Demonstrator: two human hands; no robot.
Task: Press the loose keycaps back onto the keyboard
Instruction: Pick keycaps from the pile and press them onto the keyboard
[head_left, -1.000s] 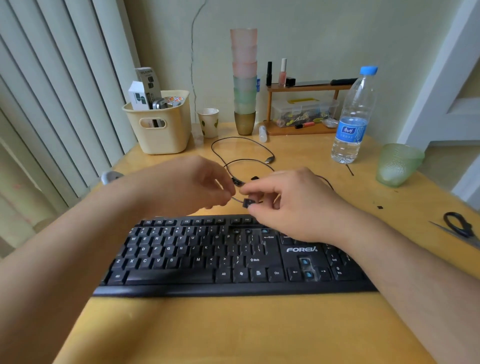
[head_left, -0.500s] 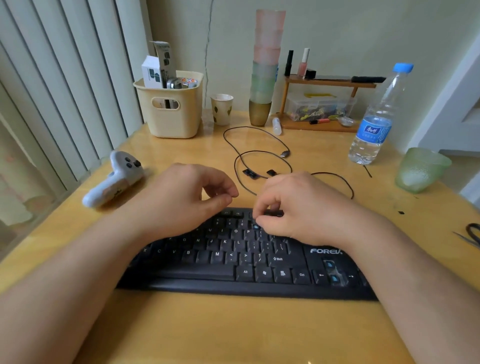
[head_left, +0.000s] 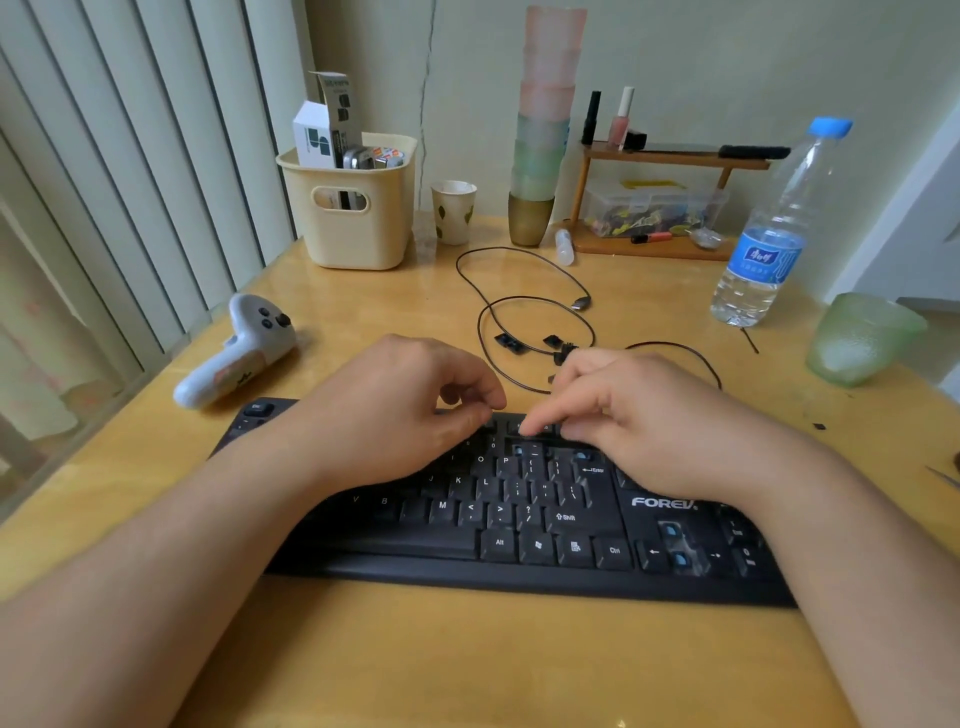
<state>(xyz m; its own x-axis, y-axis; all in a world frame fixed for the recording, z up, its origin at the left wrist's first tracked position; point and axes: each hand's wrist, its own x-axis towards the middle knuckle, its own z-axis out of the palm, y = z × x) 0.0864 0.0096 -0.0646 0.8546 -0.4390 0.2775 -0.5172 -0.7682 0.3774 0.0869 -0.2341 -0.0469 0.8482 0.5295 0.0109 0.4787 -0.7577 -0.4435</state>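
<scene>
Right hand presses black keyboard's top row, blue stems exposed.

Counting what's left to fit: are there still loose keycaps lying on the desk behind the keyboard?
Yes, at least two loose keycaps lie on the desk inside the cable loop, beyond the keyboard.

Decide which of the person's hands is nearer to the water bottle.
Right. The right hand rests on the keyboard's top row, below and left of the water bottle; the left hand lies farther left.
</scene>
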